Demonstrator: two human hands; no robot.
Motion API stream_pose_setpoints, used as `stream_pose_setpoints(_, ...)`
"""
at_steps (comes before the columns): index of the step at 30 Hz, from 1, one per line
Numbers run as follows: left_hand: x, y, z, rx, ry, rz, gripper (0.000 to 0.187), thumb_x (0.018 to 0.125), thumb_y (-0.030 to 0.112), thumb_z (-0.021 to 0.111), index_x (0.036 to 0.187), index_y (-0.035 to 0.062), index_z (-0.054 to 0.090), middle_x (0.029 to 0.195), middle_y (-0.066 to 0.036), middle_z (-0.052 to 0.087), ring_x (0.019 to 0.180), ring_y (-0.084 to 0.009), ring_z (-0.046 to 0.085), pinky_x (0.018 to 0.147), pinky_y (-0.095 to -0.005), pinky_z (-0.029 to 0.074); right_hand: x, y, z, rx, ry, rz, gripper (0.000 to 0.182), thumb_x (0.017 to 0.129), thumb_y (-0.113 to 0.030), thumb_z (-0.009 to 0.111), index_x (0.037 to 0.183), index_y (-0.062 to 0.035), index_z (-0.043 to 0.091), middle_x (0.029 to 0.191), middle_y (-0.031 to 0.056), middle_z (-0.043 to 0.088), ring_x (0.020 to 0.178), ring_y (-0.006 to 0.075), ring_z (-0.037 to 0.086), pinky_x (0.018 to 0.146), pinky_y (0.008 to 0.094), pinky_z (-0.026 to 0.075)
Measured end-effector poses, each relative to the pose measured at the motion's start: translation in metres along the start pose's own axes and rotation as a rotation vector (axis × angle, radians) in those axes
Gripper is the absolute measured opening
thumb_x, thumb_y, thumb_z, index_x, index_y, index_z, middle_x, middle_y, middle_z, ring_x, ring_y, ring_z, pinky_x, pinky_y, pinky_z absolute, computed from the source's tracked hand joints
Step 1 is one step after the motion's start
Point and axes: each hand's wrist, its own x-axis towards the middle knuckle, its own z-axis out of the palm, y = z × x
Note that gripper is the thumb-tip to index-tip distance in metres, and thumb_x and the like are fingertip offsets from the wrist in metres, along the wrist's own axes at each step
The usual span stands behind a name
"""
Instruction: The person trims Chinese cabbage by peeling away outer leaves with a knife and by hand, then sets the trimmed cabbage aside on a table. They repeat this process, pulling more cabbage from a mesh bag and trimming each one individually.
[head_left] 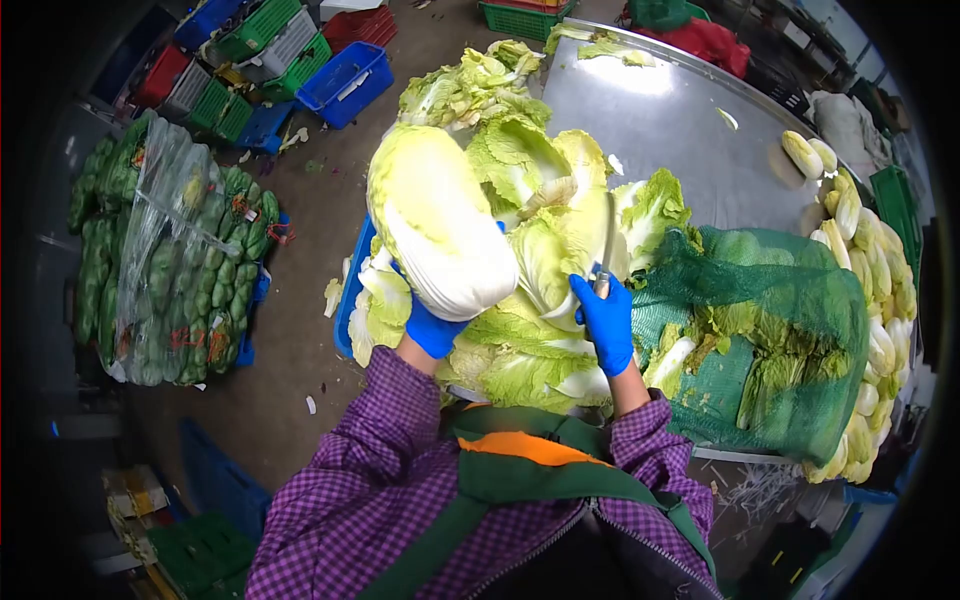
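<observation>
A large, pale napa cabbage [435, 215] rests on my left hand [432, 328], gloved in blue, which grips it from beneath near its white base. Most of those fingers are hidden behind the cabbage. My right hand [606, 325], in a matching glove, is closed round the handle of a knife [609, 235], its blade pointing away from me. Loose outer cabbage leaves [530, 355] lie heaped below and beyond both hands. The blade stands a little to the right of the cabbage, apart from it.
Right of my hands, a green mesh bag [790, 270] holding cabbages lies on the metal table [680, 120]. Trimmed cabbages [875, 300] are piled beyond it. Wrapped green vegetables [190, 270] stand on the floor at left. A blue crate [346, 84] and other crates sit behind.
</observation>
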Motion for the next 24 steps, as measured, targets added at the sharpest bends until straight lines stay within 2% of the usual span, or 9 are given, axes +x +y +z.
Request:
stream_pose_setpoints(3,0.002,0.008,0.017,0.178,-0.176,-0.056,0.077,0.09,0.065,0.035,0.147,0.0136,0.025,0.148,-0.012,0.033,0.135,-0.0337,0.034,0.112,-0.052,0.025,-0.003,-0.029,0.008,-0.046,-0.023,-0.131,0.054,0.08,-0.023,0.074,0.123,0.002,0.054,0.074,0.0038,0.06,0.048,0.0062,0.046,0.043,0.0222,0.04)
stream_pose_setpoints(5,-0.003,0.001,-0.005,0.013,0.094,-0.015,0.085,0.087,0.071,0.035,0.147,0.0123,0.023,0.149,-0.013,0.031,0.135,-0.0337,0.033,0.112,-0.053,0.025,-0.02,-0.053,0.017,-0.077,-0.173,-0.096,0.063,0.078,-0.027,0.076,0.128,0.0024,0.052,0.101,0.0089,0.065,0.061,0.0102,0.057,0.056,0.0266,0.049)
stream_pose_setpoints(9,-0.003,-0.019,0.006,0.349,0.445,-0.042,0.084,0.088,0.067,0.039,0.147,0.0094,0.024,0.149,-0.015,0.031,0.134,-0.0333,0.035,0.111,-0.0519,0.027,-0.034,-0.063,0.035,-0.353,-0.298,-0.323,0.071,0.072,-0.038,0.079,0.125,0.0026,0.053,0.107,0.0166,0.066,0.096,0.023,0.064,0.085,0.0329,0.049)
stream_pose_setpoints(11,-0.007,-0.024,0.0,0.691,0.43,-0.042,0.083,0.089,0.064,0.042,0.146,0.0063,0.024,0.148,-0.016,0.033,0.134,-0.0331,0.035,0.111,-0.0501,0.029,-0.037,-0.068,0.03,-0.313,-0.287,-0.311,0.063,0.072,-0.035,0.078,0.118,0.0032,0.058,0.101,0.0178,0.067,0.09,0.0236,0.066,0.081,0.033,0.05)
stream_pose_setpoints(15,-0.013,-0.034,0.004,0.656,0.465,-0.095,0.075,0.089,0.044,0.059,0.144,0.0043,0.027,0.144,-0.015,0.038,0.132,-0.0311,0.039,0.109,-0.0463,0.034,-0.031,-0.047,0.013,-0.266,-0.283,-0.256,0.047,0.073,-0.028,0.075,0.104,0.0046,0.062,0.087,0.0138,0.068,0.078,0.0198,0.064,0.073,0.0332,0.051)
stream_pose_setpoints(17,-0.011,-0.041,0.001,0.398,0.481,-0.12,0.074,0.09,0.045,0.056,0.144,0.0043,0.027,0.144,-0.016,0.038,0.132,-0.0321,0.039,0.109,-0.0477,0.033,-0.026,-0.044,-0.001,-0.23,-0.251,-0.157,0.039,0.074,-0.026,0.075,0.096,0.0032,0.062,0.077,0.0093,0.065,0.067,0.0163,0.061,0.062,0.0299,0.049)
stream_pose_setpoints(20,-0.001,-0.061,0.015,0.238,0.36,-0.09,0.081,0.088,0.063,0.041,0.145,0.0073,0.028,0.144,-0.017,0.038,0.129,-0.0342,0.041,0.108,-0.0504,0.032,-0.012,-0.046,-0.032,0.256,-0.06,0.042,0.021,0.081,-0.02,0.069,0.074,-0.0072,0.054,0.054,0.0005,0.052,0.038,0.0085,0.044,0.035,0.0214,0.034)
stream_pose_setpoints(23,0.008,-0.072,0.01,-0.127,0.113,-0.061,0.089,0.083,0.074,0.035,0.146,0.0126,0.027,0.144,-0.017,0.037,0.13,-0.036,0.04,0.107,-0.0535,0.032,-0.007,-0.052,-0.077,0.185,-0.13,0.084,0.025,0.08,-0.02,0.071,0.071,-0.0057,0.053,0.055,-0.0003,0.049,0.04,0.007,0.044,0.038,0.0218,0.036)
stream_pose_setpoints(24,0.012,-0.076,0.011,-0.057,0.081,-0.086,0.089,0.082,0.074,0.036,0.147,0.0124,0.027,0.144,-0.017,0.038,0.13,-0.0367,0.04,0.107,-0.0536,0.032,0.011,-0.021,-0.094,-0.187,-0.164,-0.11,0.029,0.08,-0.026,0.073,0.085,-0.0023,0.058,0.06,0.004,0.055,0.046,0.0084,0.049,0.042,0.0242,0.04)
